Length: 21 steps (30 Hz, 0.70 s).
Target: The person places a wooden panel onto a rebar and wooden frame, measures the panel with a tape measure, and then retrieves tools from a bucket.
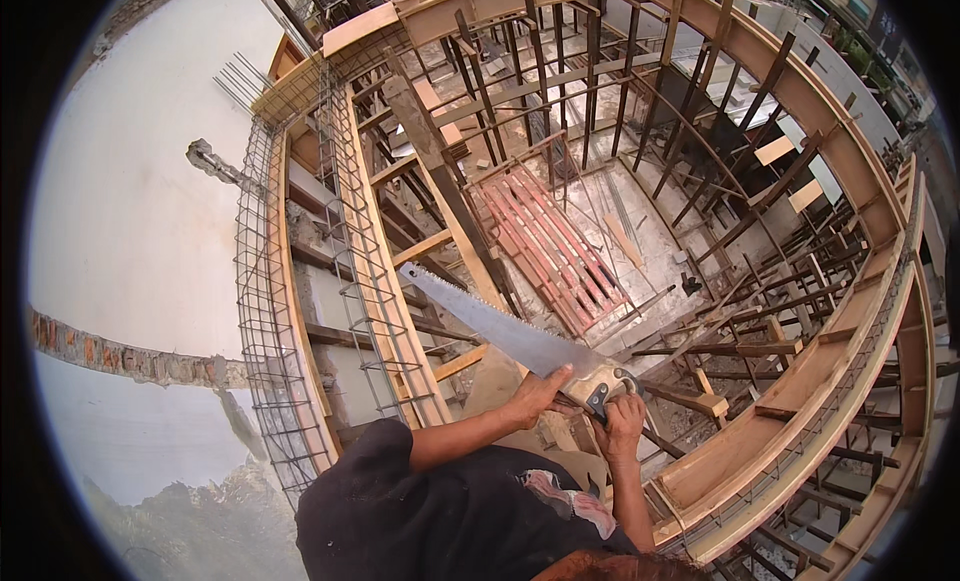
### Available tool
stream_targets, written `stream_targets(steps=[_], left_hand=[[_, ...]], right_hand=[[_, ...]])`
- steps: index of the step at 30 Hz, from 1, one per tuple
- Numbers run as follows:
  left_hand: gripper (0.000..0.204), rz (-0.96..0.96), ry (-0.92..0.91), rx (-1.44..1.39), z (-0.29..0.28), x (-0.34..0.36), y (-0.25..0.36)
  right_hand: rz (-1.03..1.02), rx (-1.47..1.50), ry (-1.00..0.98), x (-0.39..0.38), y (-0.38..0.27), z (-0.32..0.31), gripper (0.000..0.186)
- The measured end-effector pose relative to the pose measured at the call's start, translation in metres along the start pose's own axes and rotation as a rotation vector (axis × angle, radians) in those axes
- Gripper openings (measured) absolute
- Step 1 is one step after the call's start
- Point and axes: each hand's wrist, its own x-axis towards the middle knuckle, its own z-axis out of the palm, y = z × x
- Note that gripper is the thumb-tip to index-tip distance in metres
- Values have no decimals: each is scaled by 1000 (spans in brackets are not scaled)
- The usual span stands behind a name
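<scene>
A hand saw [505, 331] is held in front of my body, high over the framework. Its long toothed blade points up and to the left, and the teeth face away from me. The handle [598, 385] is pale with a dark part. My left hand [540, 396] grips the saw where blade and handle meet, the thumb lying along the near side of the blade. Closed at the rear of the handle is my right hand [622, 421], its fingers bent around the grip. The palms and some fingers are hidden.
Left of me run steel rebar cages [265, 281] beside wooden formwork boards [385, 271] and a pale wall [150, 161]. Far below, red-painted frames [550, 246] lie on the floor. Upright timber props [590, 61] stand beyond, and a curved wooden beam form [780, 436] passes on the right.
</scene>
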Motion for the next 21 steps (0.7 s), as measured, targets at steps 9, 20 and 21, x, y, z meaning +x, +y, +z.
stream_targets(steps=[9,20,21], left_hand=[[50,344,762,-477,-196,18,11],[42,123,1519,-734,-407,-94,-10],[42,116,1533,-742,-408,-100,-14]], right_hand=[[-239,467,-402,373,-123,35,64],[-401,276,62,610,-274,189,50],[-389,305,30,609,-277,184,50]])
